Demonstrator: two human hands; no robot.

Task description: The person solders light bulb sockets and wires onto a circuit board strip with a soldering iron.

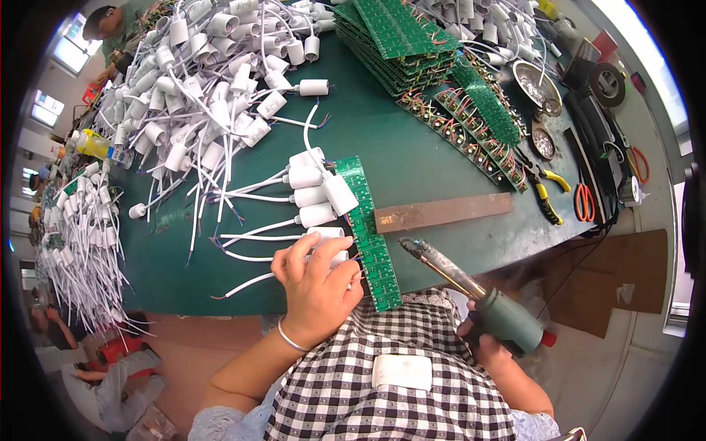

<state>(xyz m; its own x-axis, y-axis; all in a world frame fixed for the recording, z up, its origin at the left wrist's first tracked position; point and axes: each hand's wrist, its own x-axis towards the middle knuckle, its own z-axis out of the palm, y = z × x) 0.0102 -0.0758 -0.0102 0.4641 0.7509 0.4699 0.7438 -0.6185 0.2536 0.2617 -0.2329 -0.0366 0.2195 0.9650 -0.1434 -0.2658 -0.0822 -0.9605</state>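
At the far left of the counter [412, 158] a loose heap of white lamp sockets [198, 81] with trailing white leads spreads over the green top, and a second bundle [81, 242] hangs off the left edge. Nearer the person, a row of sockets [312, 195] lies side by side with their ends against a long narrow green circuit strip [368, 231], their thin wires reaching to its left edge. The left hand [318, 283] lies over the lowest socket [340, 259] of that row, fingers curled down and pressing it flat beside the strip, thumb tucked along the near side. Just right of the strip a brown wooden bar [443, 212] lies across the counter. The right hand [489, 334] is wrapped tight around the grey-green handle of a soldering iron [471, 290], whose dark tip [408, 246] points up and left, close to the strip but apart from it. Further right stand stacks of green boards [401, 37], yellow-handled pliers [548, 192] and orange-handled scissors [585, 202].

The step in hand looks like soldering socket wires to the strip, with the lowest socket being steadied. The next move seems to call for lowering the tip onto the wire's pad while the left hand keeps the socket from shifting
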